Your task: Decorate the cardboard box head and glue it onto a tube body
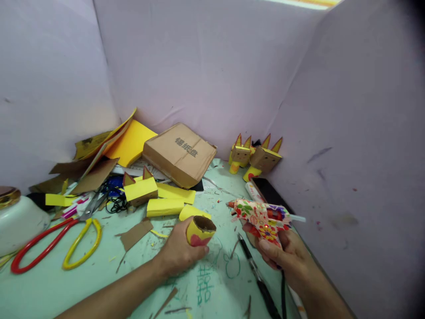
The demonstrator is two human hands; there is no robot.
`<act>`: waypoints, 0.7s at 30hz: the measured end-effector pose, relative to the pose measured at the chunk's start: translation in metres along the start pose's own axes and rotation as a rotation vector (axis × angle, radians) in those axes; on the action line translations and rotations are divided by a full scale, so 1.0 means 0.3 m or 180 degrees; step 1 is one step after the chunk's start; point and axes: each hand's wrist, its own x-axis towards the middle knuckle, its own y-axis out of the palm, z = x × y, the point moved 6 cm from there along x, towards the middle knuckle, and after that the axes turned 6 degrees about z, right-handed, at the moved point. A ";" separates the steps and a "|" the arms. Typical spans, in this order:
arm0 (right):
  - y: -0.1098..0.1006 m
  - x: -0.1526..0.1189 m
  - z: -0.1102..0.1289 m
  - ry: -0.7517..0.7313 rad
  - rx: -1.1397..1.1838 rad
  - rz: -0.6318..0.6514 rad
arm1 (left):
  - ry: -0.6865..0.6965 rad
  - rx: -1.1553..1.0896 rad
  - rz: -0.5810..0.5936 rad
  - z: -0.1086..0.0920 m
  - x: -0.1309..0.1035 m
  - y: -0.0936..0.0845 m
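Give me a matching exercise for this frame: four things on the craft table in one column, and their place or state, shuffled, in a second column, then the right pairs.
Things:
1. glue gun
2. paper tube
3. scissors
4. cardboard box

Places or states:
A. lying on the table at the left, red and yellow handles
B. held in the right hand, nozzle pointing left
C. leaning against the back wall
D. gripped in the left hand, open end up

Pairs: 1-B, 2-D, 3-A, 4-C

Standing around a pale green counter [83, 283]: lilac partition panels [206, 66], meeting in corners, scuffed at right. Glowing along the top edge: a light strip [299, 3].
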 end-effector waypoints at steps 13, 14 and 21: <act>0.011 -0.022 0.046 -0.0225 -0.1129 0.0501 | 0.0400 0.0669 -0.0364 -0.024 -0.004 -0.030; 0.009 -0.023 0.040 -0.0186 -0.1155 0.0488 | 0.0436 0.0703 -0.0377 -0.022 -0.005 -0.032; 0.023 -0.027 0.034 -0.0095 -0.1234 0.0628 | 0.0578 0.0897 -0.0403 -0.012 -0.012 -0.032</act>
